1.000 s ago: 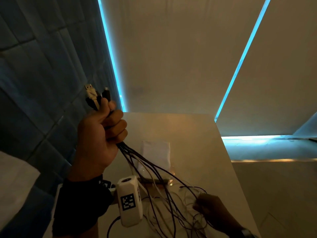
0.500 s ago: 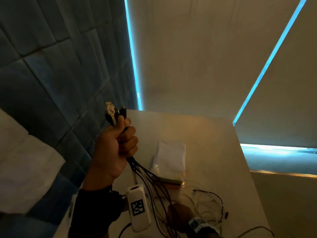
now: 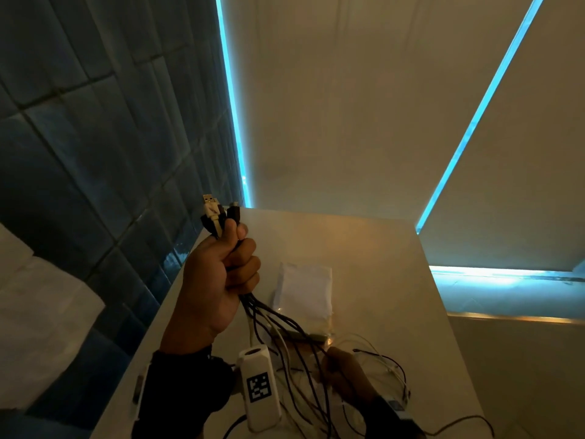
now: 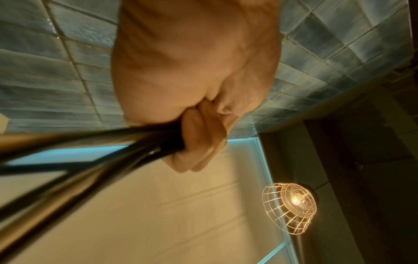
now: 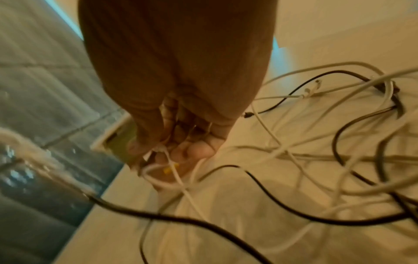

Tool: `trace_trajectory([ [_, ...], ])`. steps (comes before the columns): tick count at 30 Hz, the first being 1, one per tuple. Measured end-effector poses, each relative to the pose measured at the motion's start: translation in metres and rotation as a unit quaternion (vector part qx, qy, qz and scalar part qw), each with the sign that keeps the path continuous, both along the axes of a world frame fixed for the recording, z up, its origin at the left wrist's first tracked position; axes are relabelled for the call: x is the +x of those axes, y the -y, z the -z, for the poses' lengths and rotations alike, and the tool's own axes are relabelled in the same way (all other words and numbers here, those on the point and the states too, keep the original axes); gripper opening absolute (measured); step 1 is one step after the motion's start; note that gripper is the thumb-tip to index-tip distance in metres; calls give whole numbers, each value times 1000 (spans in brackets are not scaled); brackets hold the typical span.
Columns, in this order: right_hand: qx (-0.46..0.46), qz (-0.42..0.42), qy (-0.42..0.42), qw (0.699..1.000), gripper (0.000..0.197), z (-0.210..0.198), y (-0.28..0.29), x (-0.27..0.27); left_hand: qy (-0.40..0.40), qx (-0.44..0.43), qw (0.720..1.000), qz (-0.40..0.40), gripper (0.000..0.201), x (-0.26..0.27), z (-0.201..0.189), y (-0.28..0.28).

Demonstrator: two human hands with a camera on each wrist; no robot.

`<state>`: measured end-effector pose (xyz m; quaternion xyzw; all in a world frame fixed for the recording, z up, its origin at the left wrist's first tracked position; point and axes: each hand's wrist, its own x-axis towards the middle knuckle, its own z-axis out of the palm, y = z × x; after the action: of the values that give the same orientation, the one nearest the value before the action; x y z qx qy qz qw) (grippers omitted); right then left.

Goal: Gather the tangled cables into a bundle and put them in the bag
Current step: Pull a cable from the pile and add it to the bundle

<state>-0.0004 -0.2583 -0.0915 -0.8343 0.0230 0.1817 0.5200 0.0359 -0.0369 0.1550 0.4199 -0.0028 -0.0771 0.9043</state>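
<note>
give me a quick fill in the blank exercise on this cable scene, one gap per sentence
1. The left hand grips the plug ends of the cables in a raised ____.
2. The loose cable ends lie tangled on the ____.
3. The bag lies flat on the table, beyond the right hand, with ____ cables in it.
4. The right hand's fingers curl round a ____ cable.

Missing words: fist; table; no; white
</note>
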Motion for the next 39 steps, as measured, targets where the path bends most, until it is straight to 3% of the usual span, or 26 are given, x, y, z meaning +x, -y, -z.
trace_trajectory([
  [3,72,90,67,991,33,-21,3,12,8,30,1000,-2,23,1,3,6],
  [7,164,128,123,970,26,-85,0,30,14,108,994,1,22,1,5,20],
  [10,233,125,162,951,19,-133,-4,34,10,171,985,-8,28,1,9,34],
  [13,312,111,180,926,11,-168,-10,30,5,233,972,-28,19,1,13,45],
  [18,393,106,215,888,24,-211,-25,20,50,304,951,6,17,-5,16,59],
  [20,385,105,220,890,21,-216,-29,19,74,308,949,6,22,-9,13,65],
  [25,296,67,215,928,29,-213,-28,12,80,240,966,-45,20,-8,9,61],
  [31,276,66,247,926,25,-221,-31,10,100,259,961,-19,26,-12,6,68],
  [39,152,31,289,945,22,-209,-20,14,58,165,983,-64,33,-3,7,58],
])
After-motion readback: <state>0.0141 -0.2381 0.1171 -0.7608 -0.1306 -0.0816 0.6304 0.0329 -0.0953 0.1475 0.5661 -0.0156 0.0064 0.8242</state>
